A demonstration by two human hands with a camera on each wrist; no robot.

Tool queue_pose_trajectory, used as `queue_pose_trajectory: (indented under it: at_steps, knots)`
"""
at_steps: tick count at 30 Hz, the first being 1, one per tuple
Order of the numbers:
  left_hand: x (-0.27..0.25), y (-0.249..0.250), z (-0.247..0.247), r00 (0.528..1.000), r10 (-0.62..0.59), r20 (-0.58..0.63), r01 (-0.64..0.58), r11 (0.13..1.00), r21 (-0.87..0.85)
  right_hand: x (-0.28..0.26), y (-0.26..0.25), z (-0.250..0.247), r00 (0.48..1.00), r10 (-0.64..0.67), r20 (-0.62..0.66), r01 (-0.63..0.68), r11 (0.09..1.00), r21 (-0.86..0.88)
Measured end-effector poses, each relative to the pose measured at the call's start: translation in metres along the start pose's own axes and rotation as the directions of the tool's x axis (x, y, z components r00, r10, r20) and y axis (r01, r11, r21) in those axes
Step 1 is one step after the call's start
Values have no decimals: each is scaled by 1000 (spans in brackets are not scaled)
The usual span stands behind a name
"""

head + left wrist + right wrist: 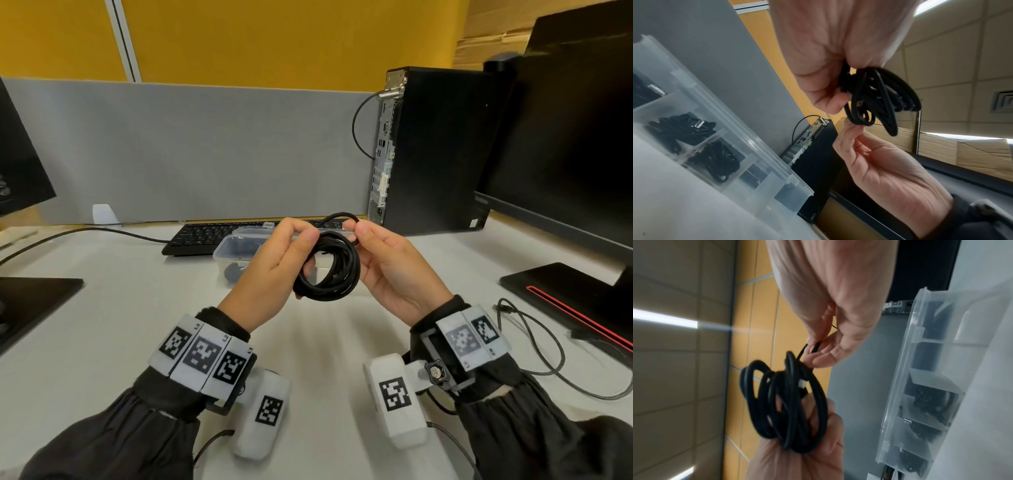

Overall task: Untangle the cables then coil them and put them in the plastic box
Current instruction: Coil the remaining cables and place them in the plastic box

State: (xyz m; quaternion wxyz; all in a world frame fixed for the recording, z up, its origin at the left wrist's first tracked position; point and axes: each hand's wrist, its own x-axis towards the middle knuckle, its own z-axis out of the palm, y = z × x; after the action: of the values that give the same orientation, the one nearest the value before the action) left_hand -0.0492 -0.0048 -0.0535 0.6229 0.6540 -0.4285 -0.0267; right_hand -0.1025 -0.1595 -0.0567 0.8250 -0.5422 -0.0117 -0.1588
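Head view: our left hand (274,270) grips cable coil (329,274), right hand (387,270) pinches last loop; guessing we tuck end, then drop into box (226,250).

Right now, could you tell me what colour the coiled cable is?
Black; the coiled cable shows best in the head view.

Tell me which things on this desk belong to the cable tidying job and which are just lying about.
Part of the job:
- black cable coil, gripped by the left hand, a loop pinched by the right hand
- plastic box, coiled cables already in some compartments

Just lying about:
- keyboard
- computer tower
- monitor
- loose cable at the right of the desk
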Motion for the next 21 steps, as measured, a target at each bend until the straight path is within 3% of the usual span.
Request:
queue_pose_trajectory:
  at_steps: [6,10,13,15,18,21]
  knots:
    - [2,-9,3,996,-86,-22,85,996,-41,-5,4,11,983,171,71,-172,985,2]
    - [3,-12,1,992,-121,-22,121,993,8,-6,6,9,975,216,52,-218,975,41]
    - [4,-13,0,991,-126,-48,130,988,81,-6,4,6,984,177,-2,-176,984,22]
    - [5,-13,-3,988,-136,-77,146,981,130,-9,1,8,991,131,2,-131,988,-83]
    - [6,-14,-4,986,-132,-104,150,970,193,-14,-1,14,996,63,62,-43,961,-272]
    - [6,-14,-5,984,-133,-118,157,963,221,-16,1,15,985,59,161,-3,946,-325]
